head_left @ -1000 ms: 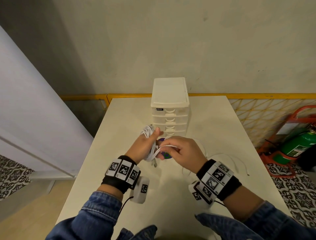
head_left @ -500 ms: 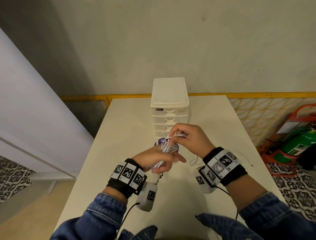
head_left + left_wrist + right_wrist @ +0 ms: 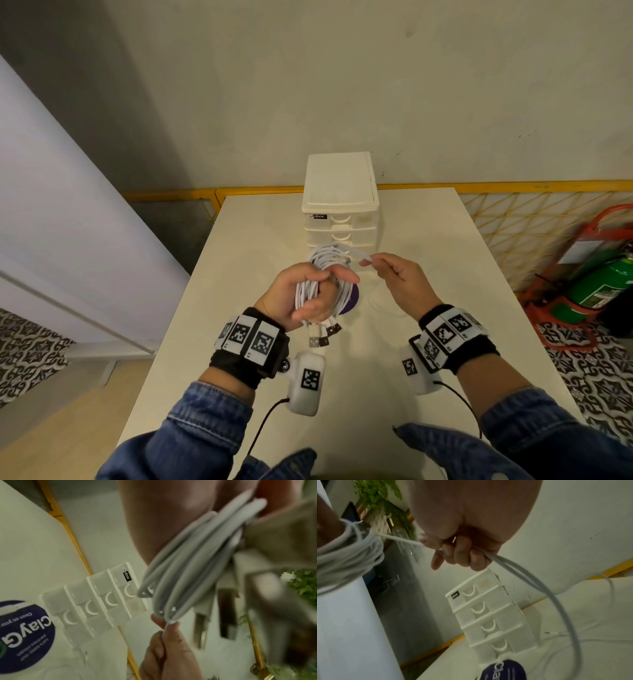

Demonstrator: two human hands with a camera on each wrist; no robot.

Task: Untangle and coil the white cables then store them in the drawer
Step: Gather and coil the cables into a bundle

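Coil: while the bundle of white cables (image 3: 320, 281) sits clamped in the left hand (image 3: 303, 298), it stands taller and fuller than half a second ago, with a fresh loop showing over the top of the fist.
Change: the right hand (image 3: 399, 284) has swung out to the right of the bundle, where a moment back it was up over the coil; a short span of cable now runs taut from the coil's top across to it.
Meaning: that reads as one more turn laid on, so the coiling step looks well along but not finished.
Loose tail: slack still trails from under the right hand down onto the table (image 3: 445, 260), a faint white line there.
Long axis: the coil is an elongated loop running away from the person, its far bend aimed at the drawer unit (image 3: 342, 205), its near end hanging towards the wrist.
Plugs: several USB plugs (image 3: 323, 334) dangle from that near end, pointing down and towards the person.
Left hand: fingers curled round the middle of the bundle, holding it above the table.
Right hand: thumb and forefinger pinching the strand, the other fingers curled round the slack in the wrist view.
Drawers: all look closed, nothing stored yet.
Nearby: a purple-labelled round thing (image 3: 25, 635) lies on the table just before the unit.
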